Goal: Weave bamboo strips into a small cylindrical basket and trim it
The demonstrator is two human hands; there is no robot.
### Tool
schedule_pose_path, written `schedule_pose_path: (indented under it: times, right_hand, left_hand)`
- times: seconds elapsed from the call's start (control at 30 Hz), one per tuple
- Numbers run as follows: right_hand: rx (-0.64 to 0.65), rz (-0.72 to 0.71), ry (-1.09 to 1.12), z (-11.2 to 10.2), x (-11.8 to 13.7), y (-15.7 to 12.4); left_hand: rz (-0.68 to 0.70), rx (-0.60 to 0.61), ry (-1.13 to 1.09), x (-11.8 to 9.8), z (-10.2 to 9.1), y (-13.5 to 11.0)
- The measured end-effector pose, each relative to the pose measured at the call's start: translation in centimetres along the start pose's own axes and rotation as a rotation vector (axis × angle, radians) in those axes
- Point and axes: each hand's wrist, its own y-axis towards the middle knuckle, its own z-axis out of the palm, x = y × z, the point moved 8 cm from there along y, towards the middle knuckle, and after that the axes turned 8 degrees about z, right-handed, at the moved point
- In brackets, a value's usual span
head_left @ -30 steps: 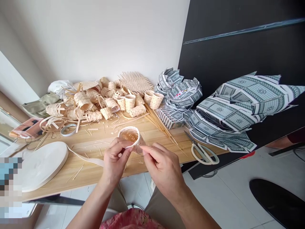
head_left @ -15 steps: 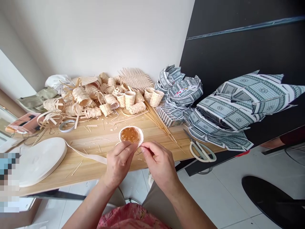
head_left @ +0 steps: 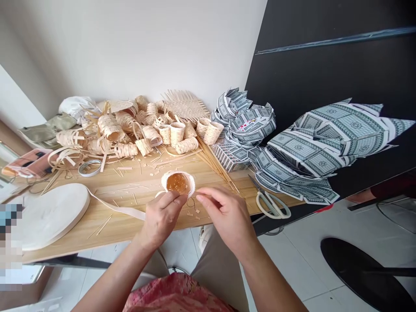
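Note:
My left hand [head_left: 161,216] grips a small round cup [head_left: 178,183] from below, its fingers over the near side. The cup has a pale woven rim and a shiny amber inside, and it tilts open toward me. My right hand [head_left: 224,212] is just right of the cup, its thumb and fingertips pinched close together and apart from the rim. A thin dark thread [head_left: 191,203] curves below the cup near those fingertips. I cannot tell whether they hold it.
A wooden table [head_left: 120,212] carries a heap of woven strip baskets and cups at the back, with loose strip scraps around. Further right lie bamboo sticks, folded playing-card constructions and white-handled scissors [head_left: 272,204]. A wide white strip roll [head_left: 52,216] sits at the left.
My right hand has drawn back rightward from the cup rim. The cup now tilts more openly toward me, and the view has shifted slightly.

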Motion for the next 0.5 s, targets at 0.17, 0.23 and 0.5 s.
schedule_pose_path:
  times: [0.17, 0.23, 0.5]
  right_hand:
    - [0.117, -0.055, -0.363, 0.7, 1.5, 1.5]
    - [0.242, -0.055, -0.529, 2.0, 1.5, 1.9]
    - [0.280, -0.083, -0.485, 3.7, 0.9, 2.2]
  left_hand:
    - [0.076, 0.097, 0.001, -0.7, 0.7, 0.2]
    - [0.104, 0.139, 0.013, -1.1, 1.0, 0.2]
    - [0.120, 0.178, -0.037, -1.8, 0.9, 0.1]
